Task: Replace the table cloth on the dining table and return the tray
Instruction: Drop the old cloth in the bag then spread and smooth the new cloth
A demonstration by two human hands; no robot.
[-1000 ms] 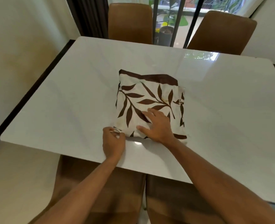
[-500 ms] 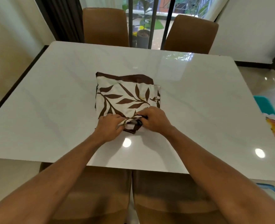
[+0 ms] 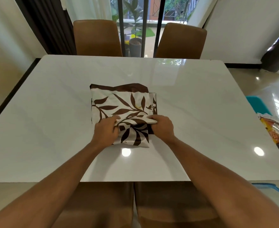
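Table cloth (image 3: 119, 102), cream with a brown leaf print and a dark brown border, lies folded in a thick square near the middle of a glossy white surface (image 3: 53, 112), slightly closer to the near edge. A person leaning in from that edge works on it with both bare forearms stretched forward. The left hand (image 3: 105, 132) sits at the near left of the folded square, fingers curled round a raised layer of fabric. The right hand (image 3: 162, 128) clamps a bunched fold at the near right, knuckles up and thumb tucked beneath the fabric. Between the two hands the top layer is lifted and stretched, and a loose flap spills toward the person and rests on the surface.

Two tan chairs (image 3: 96, 38) stand at the far side, their backs against the table edge, and two more (image 3: 99, 203) are tucked under the near edge. Behind the far chairs, dark vertical bars front a potted plant (image 3: 135, 46). At the right edge of the frame a teal item (image 3: 257, 105) and a shiny silver-edged item (image 3: 276, 134) with orange and yellow colouring are partly cut off.
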